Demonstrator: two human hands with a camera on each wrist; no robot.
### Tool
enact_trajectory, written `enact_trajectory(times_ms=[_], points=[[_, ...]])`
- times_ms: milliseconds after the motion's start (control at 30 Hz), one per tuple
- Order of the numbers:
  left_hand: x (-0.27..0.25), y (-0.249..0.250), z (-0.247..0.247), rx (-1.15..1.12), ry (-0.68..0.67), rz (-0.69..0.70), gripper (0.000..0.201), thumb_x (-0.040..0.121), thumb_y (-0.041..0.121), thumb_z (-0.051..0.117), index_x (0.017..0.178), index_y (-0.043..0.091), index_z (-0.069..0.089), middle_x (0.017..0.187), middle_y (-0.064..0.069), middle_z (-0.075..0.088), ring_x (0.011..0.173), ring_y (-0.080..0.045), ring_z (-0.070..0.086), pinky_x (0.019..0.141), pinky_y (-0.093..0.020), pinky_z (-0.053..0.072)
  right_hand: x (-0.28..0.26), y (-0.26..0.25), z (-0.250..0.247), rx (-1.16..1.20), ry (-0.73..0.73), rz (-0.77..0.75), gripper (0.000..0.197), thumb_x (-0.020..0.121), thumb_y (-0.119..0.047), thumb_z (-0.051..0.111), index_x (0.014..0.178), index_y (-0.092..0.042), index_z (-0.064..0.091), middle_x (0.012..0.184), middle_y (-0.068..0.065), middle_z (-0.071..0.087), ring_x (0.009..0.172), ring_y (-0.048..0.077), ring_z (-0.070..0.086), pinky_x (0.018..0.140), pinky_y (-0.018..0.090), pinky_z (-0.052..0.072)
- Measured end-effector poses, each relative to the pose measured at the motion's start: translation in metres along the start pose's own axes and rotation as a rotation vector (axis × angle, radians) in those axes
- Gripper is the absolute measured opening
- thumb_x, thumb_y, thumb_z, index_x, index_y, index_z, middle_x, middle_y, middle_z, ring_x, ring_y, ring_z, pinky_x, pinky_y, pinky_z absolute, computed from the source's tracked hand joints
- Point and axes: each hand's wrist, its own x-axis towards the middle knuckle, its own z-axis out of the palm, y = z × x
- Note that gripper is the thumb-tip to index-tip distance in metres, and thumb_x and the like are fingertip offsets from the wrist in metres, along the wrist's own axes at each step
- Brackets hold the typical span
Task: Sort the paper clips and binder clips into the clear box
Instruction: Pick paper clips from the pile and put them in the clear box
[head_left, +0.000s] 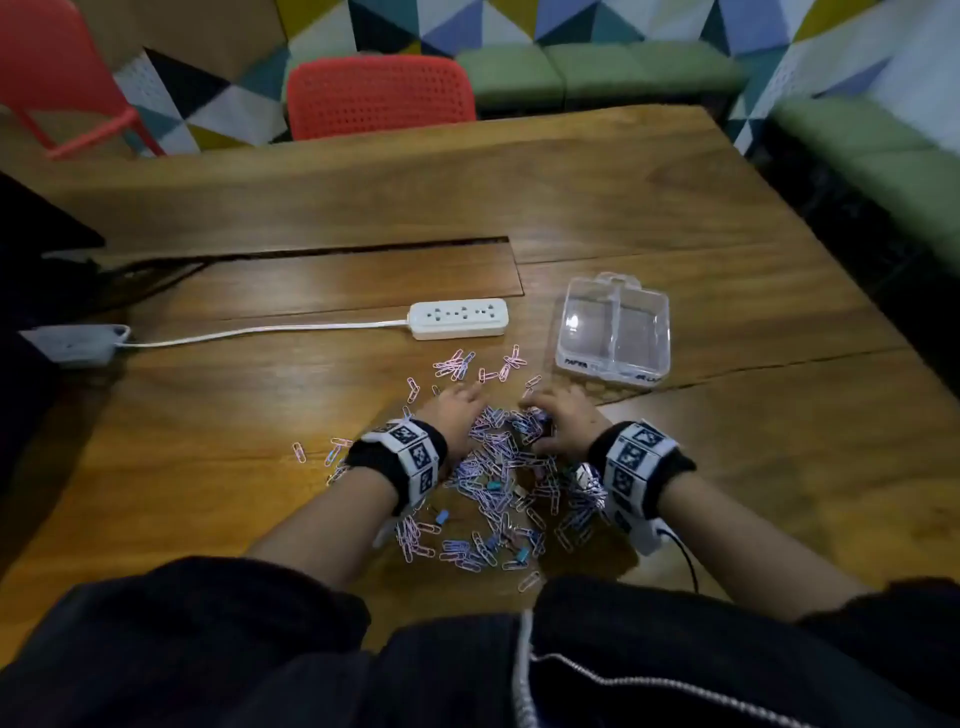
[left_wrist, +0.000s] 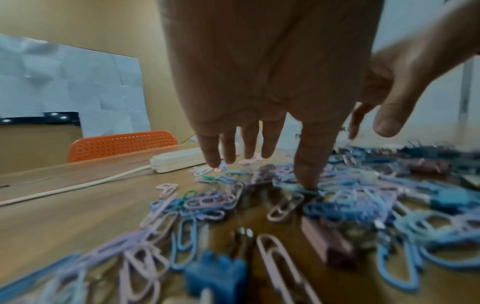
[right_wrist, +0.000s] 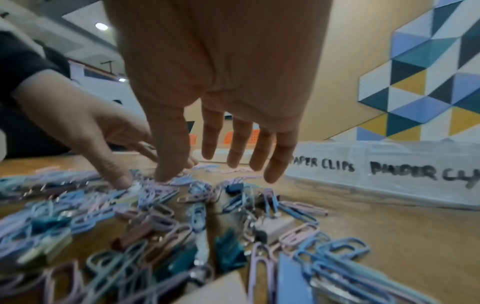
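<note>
A heap of pastel blue, pink and lilac paper clips (head_left: 493, 478) lies on the wooden table (head_left: 727, 467), with small binder clips mixed in: a blue one (left_wrist: 215, 275), a pink one (left_wrist: 327, 240), a teal one (right_wrist: 228, 253) and a white one (right_wrist: 272, 226). My left hand (head_left: 457, 408) hovers over the heap's far left part with fingers spread and straight, its forefinger (left_wrist: 306, 176) pressing on clips. My right hand (head_left: 558, 415) is beside it, fingers straight, thumb (right_wrist: 166, 168) touching clips. The clear box (head_left: 613, 332), lettered "PAPER CLIPS" (right_wrist: 324, 164), stands open at the far right; I see nothing in its two compartments.
A white power strip (head_left: 457, 319) lies just beyond the heap, its cord running left to a grey adapter (head_left: 78, 343). Loose paper clips (head_left: 467, 364) are scattered between the strip and my hands. A red chair (head_left: 379, 96) stands at the table's far edge.
</note>
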Motion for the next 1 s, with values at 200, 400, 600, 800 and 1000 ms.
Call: enact_trajectory(times_ms=[200, 400, 600, 800, 1000], points=[[0.000, 0.012, 0.012, 0.014, 0.144, -0.011, 0.024, 0.093, 0.014, 0.048, 0.114, 0.009, 0.058, 0.119, -0.008, 0.058, 0.115, -0.023, 0.050, 0.100, -0.033, 0.044, 0.012, -0.006, 0.015, -0.139, 0.012, -0.027, 0.062, 0.080, -0.030, 0.065, 0.137, -0.024, 0.039, 0.144, 0.002, 0.037, 0.133, 0.023, 0.031, 0.113, 0.044, 0.025], [0.001, -0.003, 0.006, -0.562, 0.227, -0.177, 0.022, 0.089, 0.018, 0.058, 0.105, 0.005, 0.063, 0.098, -0.008, 0.065, 0.084, -0.017, 0.058, 0.075, -0.025, 0.050, 0.017, -0.013, 0.025, -0.172, 0.056, -0.106, 0.043, 0.088, -0.021, 0.055, 0.130, -0.019, 0.048, 0.128, 0.005, 0.050, 0.121, 0.024, 0.042, 0.104, 0.037, 0.031], [-0.011, -0.009, -0.007, -1.656, 0.092, -0.341, 0.018, 0.092, -0.004, 0.037, 0.096, 0.000, 0.054, 0.088, -0.006, 0.049, 0.069, -0.015, 0.048, 0.056, -0.022, 0.049, 0.018, -0.016, 0.029, -0.033, 0.052, -0.077, 0.031, 0.090, -0.010, 0.049, 0.121, -0.008, 0.053, 0.118, 0.011, 0.055, 0.112, 0.026, 0.050, 0.099, 0.034, 0.040], [-0.017, -0.005, -0.005, -1.794, 0.047, -0.346, 0.024, 0.088, 0.005, 0.030, 0.066, 0.010, 0.038, 0.068, -0.006, 0.045, 0.056, -0.015, 0.039, 0.052, -0.024, 0.034, 0.013, -0.010, 0.022, 0.542, 0.194, 0.089, 0.006, 0.085, -0.005, 0.059, 0.090, -0.004, 0.060, 0.088, 0.007, 0.062, 0.077, 0.014, 0.056, 0.071, 0.021, 0.047], [-0.017, -0.003, 0.014, -0.544, 0.006, -0.162, 0.023, 0.080, 0.024, 0.067, 0.077, 0.018, 0.045, 0.078, 0.004, 0.049, 0.068, -0.009, 0.047, 0.061, -0.020, 0.040, -0.002, 0.008, 0.011, 1.508, 0.244, 0.296, 0.027, 0.084, 0.010, 0.038, 0.065, -0.008, 0.043, 0.062, 0.006, 0.047, 0.045, 0.011, 0.054, 0.040, 0.016, 0.044]])
